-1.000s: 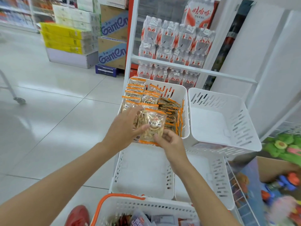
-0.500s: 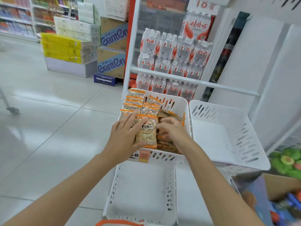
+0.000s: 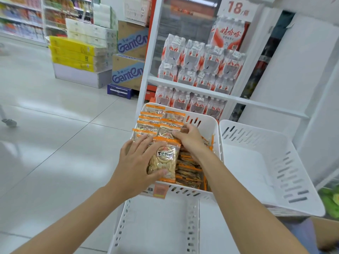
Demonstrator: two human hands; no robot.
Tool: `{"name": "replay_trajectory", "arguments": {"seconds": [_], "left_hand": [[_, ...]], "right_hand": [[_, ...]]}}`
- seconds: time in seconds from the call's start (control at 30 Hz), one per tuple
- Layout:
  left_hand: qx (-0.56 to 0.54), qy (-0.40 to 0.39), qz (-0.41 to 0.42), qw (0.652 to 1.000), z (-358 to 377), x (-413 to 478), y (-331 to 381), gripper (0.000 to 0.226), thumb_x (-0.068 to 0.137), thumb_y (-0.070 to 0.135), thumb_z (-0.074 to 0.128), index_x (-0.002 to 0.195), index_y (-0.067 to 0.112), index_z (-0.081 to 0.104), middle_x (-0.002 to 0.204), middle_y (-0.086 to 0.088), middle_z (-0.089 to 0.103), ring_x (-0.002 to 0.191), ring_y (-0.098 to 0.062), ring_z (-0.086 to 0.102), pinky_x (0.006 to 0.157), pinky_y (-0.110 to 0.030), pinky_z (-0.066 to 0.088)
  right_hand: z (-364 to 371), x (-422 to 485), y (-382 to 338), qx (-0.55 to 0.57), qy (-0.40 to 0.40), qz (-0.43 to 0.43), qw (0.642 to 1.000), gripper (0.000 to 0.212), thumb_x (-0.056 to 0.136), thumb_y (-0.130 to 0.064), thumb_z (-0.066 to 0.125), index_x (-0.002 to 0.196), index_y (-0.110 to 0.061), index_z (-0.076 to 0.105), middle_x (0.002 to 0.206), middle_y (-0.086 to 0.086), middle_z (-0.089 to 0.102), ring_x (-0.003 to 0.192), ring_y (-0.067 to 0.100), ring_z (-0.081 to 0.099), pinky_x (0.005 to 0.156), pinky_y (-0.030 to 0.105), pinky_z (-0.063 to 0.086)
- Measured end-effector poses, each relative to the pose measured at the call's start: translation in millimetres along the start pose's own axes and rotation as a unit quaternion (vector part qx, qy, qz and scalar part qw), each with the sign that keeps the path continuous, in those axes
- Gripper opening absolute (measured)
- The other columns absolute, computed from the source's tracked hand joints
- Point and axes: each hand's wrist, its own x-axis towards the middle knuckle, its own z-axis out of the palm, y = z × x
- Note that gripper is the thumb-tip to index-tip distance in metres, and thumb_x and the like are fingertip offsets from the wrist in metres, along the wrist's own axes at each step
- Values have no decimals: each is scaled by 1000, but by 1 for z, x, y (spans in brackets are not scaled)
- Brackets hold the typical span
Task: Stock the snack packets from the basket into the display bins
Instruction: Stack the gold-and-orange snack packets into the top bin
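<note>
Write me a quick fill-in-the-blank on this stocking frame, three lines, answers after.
1. The left hand holds a snack packet with ____ trim.
2. The white bin beside the stocked bin is ____.
3. The red number on the sign above the water bottles is ____.

Missing words: orange; empty; 18

Shrink-wrapped water bottles (image 3: 200,70) fill the white shelf (image 3: 238,101) at twelve o'clock. Cardboard boxes (image 3: 128,72) stand at eleven o'clock, with a blue crate (image 3: 120,90) before them and yellow cartons (image 3: 73,55) at ten.
</note>
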Motion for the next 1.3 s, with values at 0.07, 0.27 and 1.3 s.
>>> {"name": "replay_trajectory", "arguments": {"seconds": [0.07,0.27,1.3], "left_hand": [[5,2,8,1000,-1,1,-2,70,80,78,40,140,46,30,152,6,38,147,-12,17,118,-42,6],[22,20,38,999,-3,1,-3,78,78,81,44,140,36,38,147,4,45,145,-16,27,118,-43,12],[8,2,39,999,-4,12,-1,90,64,85,55,137,34,39,142,10,47,140,-9,31,119,-43,14]], "right_hand": [[-5,-2,-3,-16,-25,-15,999,21,96,-19,61,117,-15,59,109,3,66,95,18,66,88,38,56],[-12,-24,-8,-106,-70,-91,988,32,104,-29,46,135,-20,49,115,-8,59,102,10,59,79,21,45],[-23,-56,13,-12,-57,-36,998,29,100,-28,52,127,-21,58,106,-2,68,91,14,68,74,27,57]]}}
